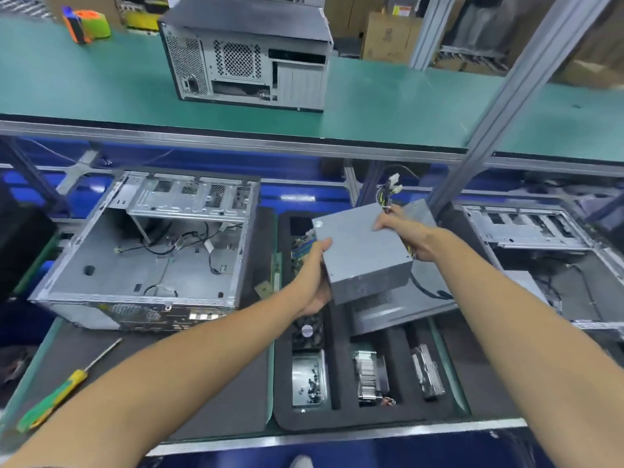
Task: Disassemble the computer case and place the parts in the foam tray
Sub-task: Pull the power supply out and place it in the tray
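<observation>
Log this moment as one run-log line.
both hands: left hand, right hand | hold: power supply | over: foam tray | case: open

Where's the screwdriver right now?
The screwdriver lies at lower left on the dark mat, in front of the open case, beside the left forearm.

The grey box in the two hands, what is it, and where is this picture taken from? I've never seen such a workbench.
The picture comes from a camera worn on a person's head, looking down at their own arms. No robot is involved. The left hand and right hand hold a grey metal box with cables, seemingly a power supply, above a black foam tray that holds parts already. To the left lies the opened computer case, and a screwdriver rests nearer the person. Another case stands on the green shelf.
</observation>
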Demonstrator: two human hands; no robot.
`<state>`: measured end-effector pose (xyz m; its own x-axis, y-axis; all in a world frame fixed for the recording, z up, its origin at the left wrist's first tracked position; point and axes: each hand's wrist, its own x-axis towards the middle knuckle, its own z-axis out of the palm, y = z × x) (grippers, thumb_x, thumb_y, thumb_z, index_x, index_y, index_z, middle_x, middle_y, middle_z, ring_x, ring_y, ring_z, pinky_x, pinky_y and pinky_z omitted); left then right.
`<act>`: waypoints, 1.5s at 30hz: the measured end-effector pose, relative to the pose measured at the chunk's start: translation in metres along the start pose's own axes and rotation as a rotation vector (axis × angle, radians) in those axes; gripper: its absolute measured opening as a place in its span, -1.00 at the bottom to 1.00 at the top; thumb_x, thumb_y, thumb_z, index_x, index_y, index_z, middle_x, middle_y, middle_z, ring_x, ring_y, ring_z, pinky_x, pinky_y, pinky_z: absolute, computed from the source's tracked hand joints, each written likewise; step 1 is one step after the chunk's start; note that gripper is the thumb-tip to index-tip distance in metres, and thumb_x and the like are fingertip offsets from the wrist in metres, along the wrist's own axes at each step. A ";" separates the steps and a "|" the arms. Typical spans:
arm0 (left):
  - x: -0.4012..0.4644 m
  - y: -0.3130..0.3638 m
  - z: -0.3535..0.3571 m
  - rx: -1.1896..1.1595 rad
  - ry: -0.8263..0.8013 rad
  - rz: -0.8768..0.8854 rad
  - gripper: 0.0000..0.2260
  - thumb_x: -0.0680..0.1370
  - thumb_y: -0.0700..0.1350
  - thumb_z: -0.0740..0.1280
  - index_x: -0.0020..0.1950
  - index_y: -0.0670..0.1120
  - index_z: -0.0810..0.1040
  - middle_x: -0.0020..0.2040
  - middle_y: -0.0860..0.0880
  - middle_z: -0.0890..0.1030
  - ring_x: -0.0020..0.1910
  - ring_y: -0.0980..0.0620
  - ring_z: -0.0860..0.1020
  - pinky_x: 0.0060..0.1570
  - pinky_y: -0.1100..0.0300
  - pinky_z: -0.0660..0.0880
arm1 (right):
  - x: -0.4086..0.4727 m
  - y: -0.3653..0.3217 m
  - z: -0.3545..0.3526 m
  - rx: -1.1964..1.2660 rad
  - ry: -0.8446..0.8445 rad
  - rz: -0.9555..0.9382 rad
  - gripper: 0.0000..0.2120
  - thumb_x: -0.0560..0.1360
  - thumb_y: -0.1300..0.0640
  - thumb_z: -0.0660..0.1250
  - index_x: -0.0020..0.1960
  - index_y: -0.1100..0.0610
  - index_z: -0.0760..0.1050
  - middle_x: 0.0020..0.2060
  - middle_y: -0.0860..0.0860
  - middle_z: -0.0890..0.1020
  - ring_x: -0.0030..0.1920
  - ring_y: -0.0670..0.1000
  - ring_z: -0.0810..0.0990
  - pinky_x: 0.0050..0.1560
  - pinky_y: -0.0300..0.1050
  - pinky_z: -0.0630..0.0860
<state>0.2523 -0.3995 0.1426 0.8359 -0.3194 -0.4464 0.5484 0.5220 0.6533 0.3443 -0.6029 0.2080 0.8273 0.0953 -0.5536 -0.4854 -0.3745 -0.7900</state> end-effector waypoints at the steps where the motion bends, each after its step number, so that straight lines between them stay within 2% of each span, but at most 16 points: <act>1: 0.006 -0.006 0.006 -0.002 -0.022 -0.013 -0.49 0.66 0.23 0.11 0.48 -0.03 0.47 0.35 -0.13 0.61 0.39 -0.21 0.51 0.40 -0.17 0.43 | 0.001 0.004 -0.008 -0.001 0.024 0.006 -0.20 0.43 0.08 0.45 0.56 -0.06 0.15 0.26 0.14 0.60 0.00 0.18 0.68 -0.18 -0.01 0.63; 5: 0.031 -0.031 0.037 0.062 -0.043 -0.035 -0.51 0.68 0.25 0.09 0.47 0.00 0.47 0.35 -0.07 0.62 0.37 -0.13 0.54 0.43 -0.13 0.41 | 0.000 0.015 -0.039 0.024 0.196 -0.022 0.11 0.14 0.04 0.51 0.59 -0.16 0.07 0.43 0.07 0.39 0.21 0.24 0.59 0.10 0.13 0.61; 8: 0.044 -0.058 0.052 0.244 0.023 -0.033 -0.54 0.69 0.21 0.11 0.49 -0.01 0.43 0.43 -0.02 0.54 0.41 -0.05 0.50 0.50 -0.08 0.33 | -0.001 0.015 -0.056 -0.155 0.419 -0.060 0.06 0.02 -0.02 0.51 0.48 -0.18 0.22 0.38 0.07 0.24 0.22 0.28 0.47 0.15 0.11 0.54; 11: 0.053 -0.089 0.053 0.441 0.088 -0.077 -0.48 0.68 0.23 0.14 0.56 -0.03 0.36 0.51 0.00 0.39 0.50 -0.06 0.37 0.54 -0.02 0.23 | 0.002 0.020 -0.065 -0.321 0.514 -0.038 0.08 0.01 -0.05 0.53 0.49 -0.11 0.22 0.41 0.10 0.20 0.28 0.31 0.43 0.28 0.16 0.44; 14: 0.059 -0.123 0.043 0.907 0.072 -0.027 -0.56 0.65 -0.03 0.18 0.53 -0.08 0.34 0.43 -0.14 0.40 0.25 -0.12 0.50 0.15 0.14 0.45 | 0.005 0.030 -0.068 -0.395 0.551 0.004 0.01 0.05 -0.06 0.54 0.45 -0.09 0.21 0.40 0.13 0.21 0.21 0.34 0.47 0.27 0.20 0.43; 16: 0.062 -0.149 0.038 1.118 0.033 -0.032 -0.44 0.61 -0.16 0.26 0.60 -0.13 0.19 0.48 -0.21 0.30 0.18 -0.12 0.50 0.02 0.13 0.48 | 0.011 0.036 -0.066 -0.401 0.553 0.024 -0.07 0.16 -0.03 0.56 0.44 -0.09 0.21 0.38 0.14 0.22 0.11 0.29 0.47 0.11 0.11 0.41; 19: 0.075 -0.180 0.046 1.259 -0.018 -0.013 -0.22 0.60 0.01 0.34 0.66 -0.14 -0.05 0.64 -0.17 -0.01 0.58 -0.16 0.19 0.48 0.09 0.26 | 0.025 0.042 -0.056 -0.422 0.542 0.025 -0.07 0.22 -0.03 0.58 0.46 -0.09 0.17 0.35 0.14 0.22 0.04 0.28 0.46 -0.01 0.05 0.39; 21: 0.087 -0.193 0.060 1.273 0.023 -0.022 -0.10 0.59 0.11 0.36 0.66 -0.20 -0.16 0.65 -0.18 -0.15 0.65 -0.14 -0.07 0.60 0.06 0.04 | 0.035 0.043 -0.045 -0.483 0.556 0.018 -0.04 0.21 -0.05 0.57 0.48 -0.09 0.14 0.37 0.15 0.20 0.03 0.29 0.48 -0.13 0.02 0.38; 23: 0.099 -0.201 0.075 1.092 0.152 -0.096 -0.01 0.55 0.10 0.41 0.64 -0.22 -0.25 0.64 -0.19 -0.19 0.64 -0.16 -0.15 0.60 0.07 -0.05 | 0.046 0.042 -0.034 -0.544 0.574 0.011 -0.05 0.21 -0.06 0.57 0.47 -0.07 0.14 0.38 0.18 0.18 -0.08 0.23 0.49 -0.25 -0.03 0.34; 26: 0.105 -0.206 0.086 0.843 0.437 -0.017 0.09 0.39 0.05 0.57 0.61 -0.19 -0.14 0.55 -0.11 -0.03 0.58 -0.20 0.02 0.55 0.05 0.11 | 0.065 0.045 -0.019 -0.559 0.581 0.006 -0.05 0.24 -0.06 0.58 0.47 -0.05 0.13 0.33 0.17 0.21 -0.13 0.20 0.47 -0.20 -0.03 0.35; 29: 0.103 -0.194 0.071 0.923 0.626 0.281 0.06 0.29 0.12 0.60 0.57 -0.20 0.07 0.49 -0.10 0.14 0.51 -0.13 0.13 0.53 -0.01 0.12 | 0.081 0.051 -0.005 -0.571 0.551 0.000 -0.09 0.26 -0.08 0.57 0.45 -0.04 0.14 0.28 0.15 0.24 -0.11 0.22 0.47 -0.16 0.01 0.39; 33: 0.109 -0.162 0.036 1.268 0.410 0.672 0.03 0.31 0.15 0.56 0.58 -0.18 0.08 0.53 -0.14 0.18 0.53 -0.12 0.14 0.55 -0.02 0.03 | 0.093 0.061 0.013 -0.565 0.512 -0.001 -0.16 0.33 -0.06 0.54 0.45 -0.03 0.14 0.29 0.15 0.24 0.08 0.32 0.54 -0.06 0.05 0.45; 35: 0.114 -0.136 0.025 1.349 0.259 0.785 0.05 0.27 0.09 0.61 0.56 -0.15 0.07 0.51 -0.17 0.18 0.52 -0.17 0.19 0.54 -0.15 0.13 | 0.096 0.066 0.015 -0.558 0.499 -0.007 -0.22 0.36 -0.06 0.50 0.44 -0.03 0.15 0.26 0.14 0.25 0.08 0.31 0.55 -0.07 0.03 0.45; 38: 0.131 -0.094 0.006 1.422 0.140 0.985 -0.06 0.24 0.04 0.66 0.42 -0.29 0.26 0.42 -0.32 0.32 0.46 -0.25 0.28 0.42 -0.24 0.30 | 0.097 0.073 0.008 -0.524 0.487 -0.004 -0.23 0.41 -0.10 0.47 0.47 -0.06 0.12 0.27 0.14 0.26 0.10 0.31 0.55 0.02 0.07 0.48; 41: 0.143 -0.048 0.003 1.628 -0.011 0.712 0.19 0.20 0.28 0.66 0.56 -0.27 0.14 0.59 -0.30 0.05 0.63 -0.21 -0.03 0.57 -0.21 0.07 | 0.097 0.076 -0.001 -0.486 0.480 -0.006 -0.12 0.36 -0.11 0.50 0.51 -0.06 0.06 0.30 0.12 0.25 0.12 0.31 0.54 0.11 0.15 0.53; 45: 0.164 -0.019 0.018 1.756 -0.243 0.420 0.40 0.10 0.38 0.64 0.64 0.12 -0.23 0.65 -0.16 -0.24 0.64 -0.18 -0.23 0.59 -0.25 -0.11 | 0.098 0.072 -0.007 -0.470 0.478 -0.057 -0.09 0.40 -0.11 0.45 0.55 0.03 -0.02 0.35 0.14 0.24 0.21 0.33 0.51 0.11 0.16 0.50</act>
<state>0.3798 -0.4758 0.0681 0.8064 -0.5797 -0.1168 -0.4233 -0.7038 0.5706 0.3928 -0.6267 0.0987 0.9347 -0.2511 -0.2516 -0.3520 -0.7530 -0.5559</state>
